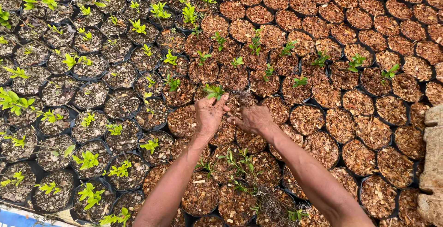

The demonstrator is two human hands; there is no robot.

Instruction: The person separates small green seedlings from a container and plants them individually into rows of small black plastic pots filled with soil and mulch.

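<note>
My left hand (209, 114) pinches a small green seedling (213, 90) by its stem over a black nursery bag of brown wood chips (236, 103). Beside it, my right hand (254, 119) presses its fingers into the chips of that same bag. A loose bundle of bare-rooted seedlings (244, 174) lies across the filled bags just below my forearms.
Rows of black bags (374, 195) packed with brown chips fill the whole view. Many on the left and at the top hold small green plants (87, 160). A rough stone block edge (433, 162) runs along the right side. A blue strip (18, 218) shows bottom left.
</note>
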